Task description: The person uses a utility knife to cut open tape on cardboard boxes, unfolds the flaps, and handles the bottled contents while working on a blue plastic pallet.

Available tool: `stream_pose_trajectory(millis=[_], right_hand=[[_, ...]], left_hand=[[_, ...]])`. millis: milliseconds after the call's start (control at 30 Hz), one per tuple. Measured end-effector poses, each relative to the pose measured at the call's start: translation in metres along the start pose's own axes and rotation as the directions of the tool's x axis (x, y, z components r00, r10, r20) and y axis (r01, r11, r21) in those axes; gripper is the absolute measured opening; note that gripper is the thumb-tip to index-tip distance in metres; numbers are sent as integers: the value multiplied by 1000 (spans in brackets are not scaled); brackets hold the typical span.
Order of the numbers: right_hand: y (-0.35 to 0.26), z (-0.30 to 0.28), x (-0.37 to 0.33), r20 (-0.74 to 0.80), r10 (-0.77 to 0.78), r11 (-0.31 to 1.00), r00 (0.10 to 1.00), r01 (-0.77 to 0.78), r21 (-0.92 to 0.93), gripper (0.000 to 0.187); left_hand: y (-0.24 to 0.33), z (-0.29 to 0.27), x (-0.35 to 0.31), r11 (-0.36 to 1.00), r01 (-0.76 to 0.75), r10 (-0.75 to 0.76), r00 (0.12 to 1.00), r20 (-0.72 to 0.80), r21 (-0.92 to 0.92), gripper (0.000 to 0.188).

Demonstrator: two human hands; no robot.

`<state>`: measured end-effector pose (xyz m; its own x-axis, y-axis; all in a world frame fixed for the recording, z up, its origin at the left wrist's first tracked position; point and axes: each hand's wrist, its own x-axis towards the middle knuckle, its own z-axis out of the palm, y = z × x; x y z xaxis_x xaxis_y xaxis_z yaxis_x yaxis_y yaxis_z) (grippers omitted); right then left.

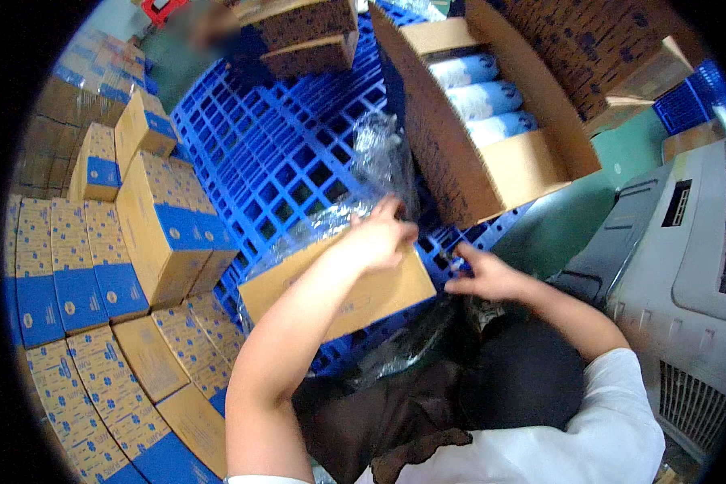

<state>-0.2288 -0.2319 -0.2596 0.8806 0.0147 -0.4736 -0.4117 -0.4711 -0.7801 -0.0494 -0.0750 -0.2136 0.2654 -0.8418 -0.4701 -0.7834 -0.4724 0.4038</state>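
Note:
A plain brown cardboard box (351, 294) lies in front of me on a blue slatted plastic pallet (286, 113). Over its far right edge, my left hand (385, 234) is closed with bent, slightly blurred fingers; what they hold is hidden. Clear plastic wrap (383, 153) lies crumpled just beyond that hand and along the box's far side. My right hand (492, 276) is held off the box's right end, thumb and fingers apart over the pallet edge. Beyond it stands a tall open carton (440, 173) with several blue-and-white packs (484, 101) inside.
Stacked blue-and-tan cartons (169, 218) fill the left side. More brown boxes (310, 40) stand at the pallet's far end. At the right are a white-and-grey machine housing (698, 258) and a blue crate (690, 101). Dark plastic sheeting (411, 343) lies close to my lap.

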Motion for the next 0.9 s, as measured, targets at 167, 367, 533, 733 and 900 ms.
stream_pose_trajectory(millis=[167, 367, 533, 733, 900], right_hand=[[-3, 21, 4, 178, 128, 847, 976, -201, 492, 81], [-12, 45, 21, 180, 146, 794, 973, -223, 565, 89], [-13, 43, 22, 129, 149, 859, 980, -193, 474, 82], [-7, 43, 23, 232, 146, 846, 962, -243, 475, 83], [-6, 43, 23, 85, 135, 919, 987, -156, 361, 90]], left_hand=[[14, -10, -2, 984, -30, 0, 985, 173, 174, 57], [-8, 4, 2, 968, -185, 173, 981, 87, 170, 41], [-22, 8, -2, 971, -239, 240, 969, -58, 26, 17], [2, 1, -12, 924, -200, 220, 975, -26, 326, 27], [21, -8, 1, 871, -190, 114, 975, 189, 454, 40]])
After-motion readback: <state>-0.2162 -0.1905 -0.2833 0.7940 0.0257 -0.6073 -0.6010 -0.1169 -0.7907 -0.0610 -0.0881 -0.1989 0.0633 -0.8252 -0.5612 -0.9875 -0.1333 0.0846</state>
